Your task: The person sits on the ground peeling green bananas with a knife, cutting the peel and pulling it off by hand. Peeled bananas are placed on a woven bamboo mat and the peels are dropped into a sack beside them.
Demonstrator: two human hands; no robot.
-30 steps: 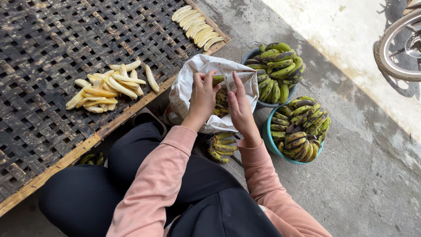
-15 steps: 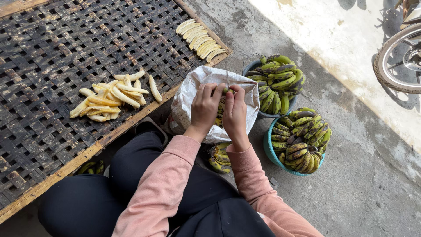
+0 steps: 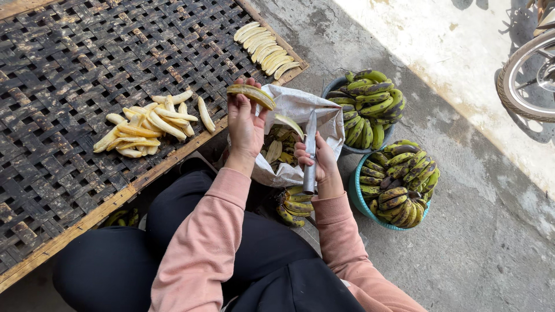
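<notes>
The left hand [image 3: 245, 124] was closed around a peeled banana [image 3: 251, 95], held up just above the white sack [image 3: 300, 110] of peels. The right hand [image 3: 318, 162] was clamped on a knife [image 3: 310, 153] — blade pointing up, over the sack's mouth. A loose pile of peeled bananas [image 3: 147, 124] lay on the woven bamboo tray [image 3: 69, 69], a neat row [image 3: 267, 49] near its far corner. Two basins of green bananas [image 3: 396, 179] stood just right of the sack.

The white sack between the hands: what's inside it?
The sack holds yellow banana peels near its open mouth. What lies deeper is covered by its folds and by the right hand with the knife.
</notes>
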